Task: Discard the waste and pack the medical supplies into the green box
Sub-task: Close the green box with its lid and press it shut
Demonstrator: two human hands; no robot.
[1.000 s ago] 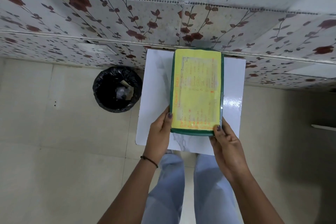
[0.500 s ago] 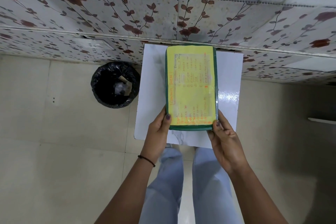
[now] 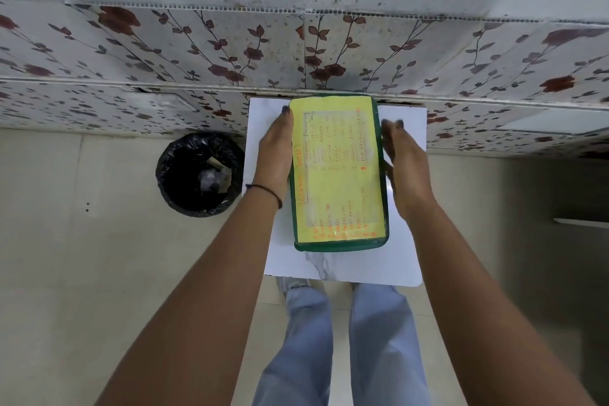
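The green box (image 3: 339, 245), lid closed with a yellow hand-written label on top, lies on a small white table (image 3: 405, 257) against the wall. My left hand (image 3: 275, 152) lies flat along the box's left side, fingers straight and touching it. My right hand (image 3: 403, 158) is beside the box's right side, fingers spread, slightly blurred; I cannot tell whether it touches the box. No medical supplies are visible outside the box.
A round bin lined with a black bag (image 3: 197, 175) stands on the tiled floor left of the table, with scraps of waste inside. A floral-patterned wall (image 3: 296, 53) runs behind the table. My legs in light blue trousers (image 3: 336, 339) are below.
Both hands have moved from the box's near corners forward along its long sides. The box has stayed closed on the table.
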